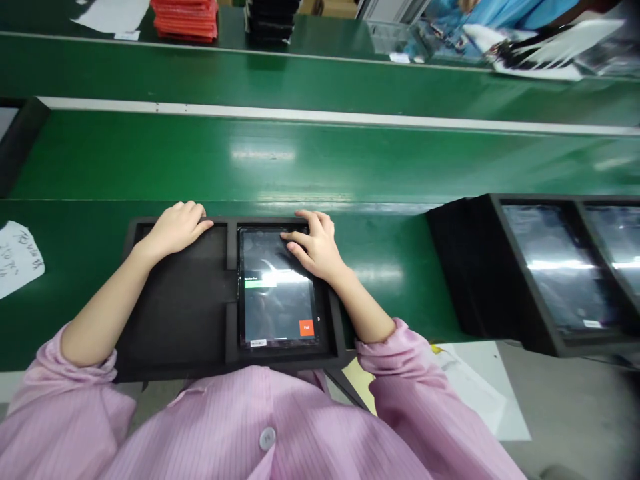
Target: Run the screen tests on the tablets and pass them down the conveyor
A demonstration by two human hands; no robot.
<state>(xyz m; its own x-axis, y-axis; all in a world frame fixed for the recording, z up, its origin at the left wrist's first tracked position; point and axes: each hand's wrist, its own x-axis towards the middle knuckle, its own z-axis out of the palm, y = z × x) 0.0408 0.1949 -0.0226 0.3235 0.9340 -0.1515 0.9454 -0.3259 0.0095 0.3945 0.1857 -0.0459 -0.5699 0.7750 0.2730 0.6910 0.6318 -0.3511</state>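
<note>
A black foam tray [180, 320] with two compartments lies in front of me on the green bench. A tablet [280, 303] sits face up in its right compartment. The lit screen has a green bar and an orange-red square marked "Fail". My left hand [177, 230] is curled over the tray's far rim, above the bare left compartment, thumb along the edge. At the tablet's top right corner is my right hand [316, 247], fingers apart. Its index fingertip is at the top of the screen, and another finger reaches the far rim. Whether the fingertip presses the glass, I cannot tell.
On the right stand stacked black trays [470, 267] with tablets in the top one. A handwritten paper [19, 259] lies at left. The raised back shelf bears a red stack [185, 19], a black stack [271, 20] and clear plastic bags [400, 40]. Another black tray [23, 137] shows far left.
</note>
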